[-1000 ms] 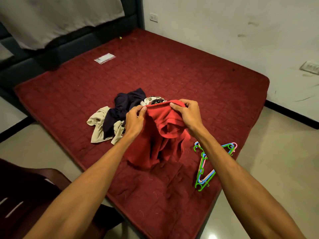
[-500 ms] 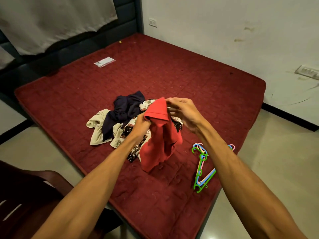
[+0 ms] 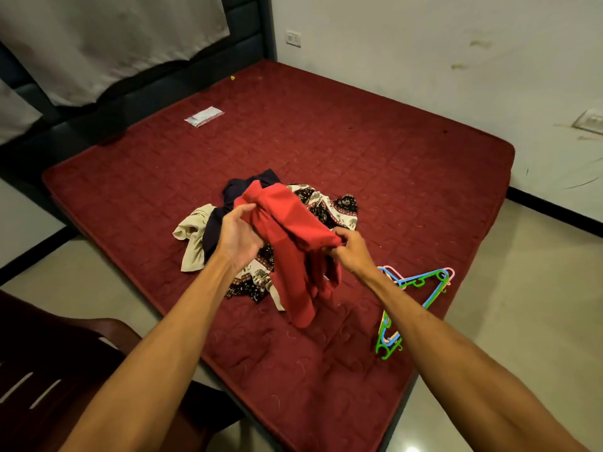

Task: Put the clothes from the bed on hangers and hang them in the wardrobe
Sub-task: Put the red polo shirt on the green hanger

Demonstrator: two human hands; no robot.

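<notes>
Head view: hangers (image 3: 419,281) lie on the bed (image 3: 326,125) just right of the right hand (image 3: 350,252), the nearer of the 2. Its fingers pinch the shirt (image 3: 290,230); the left hand (image 3: 239,234) grips the far end. Shirt slants left-far to right-near, above the pile (image 3: 329,203).

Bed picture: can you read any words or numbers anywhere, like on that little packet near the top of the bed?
No text here can be read.
The small packet on the bed: too blurred to read anything.
The wall socket: too small to show any marking.
The red garment, the patterned cloth and the hangers: no letters show.
</notes>
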